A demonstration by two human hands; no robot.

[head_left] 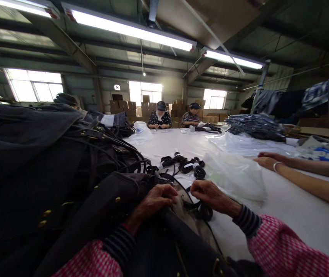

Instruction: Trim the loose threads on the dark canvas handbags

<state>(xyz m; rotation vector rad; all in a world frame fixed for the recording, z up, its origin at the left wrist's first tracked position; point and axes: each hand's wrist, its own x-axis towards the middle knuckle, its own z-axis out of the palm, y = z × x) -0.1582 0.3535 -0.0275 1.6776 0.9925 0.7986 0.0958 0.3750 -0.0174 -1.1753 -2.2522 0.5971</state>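
My left hand (pixel 155 200) is closed, gripping the edge of a dark garment (pixel 118 207) that lies in front of me on the white table (pixel 291 207). My right hand (pixel 207 194) is also closed, pinching a black strap (pixel 200 209) that loops beside the garment. Both my sleeves are pink checked with striped cuffs. More rolled black straps (pixel 186 163) lie on the table just beyond my hands.
A tall pile of dark garments (pixel 37 154) with brass buttons fills the left. Clear plastic bags (pixel 234 173) lie to the right. A co-worker's forearms (pixel 303 173) rest on the table at right. Two people sit at the far end before stacked cardboard boxes (pixel 124 105).
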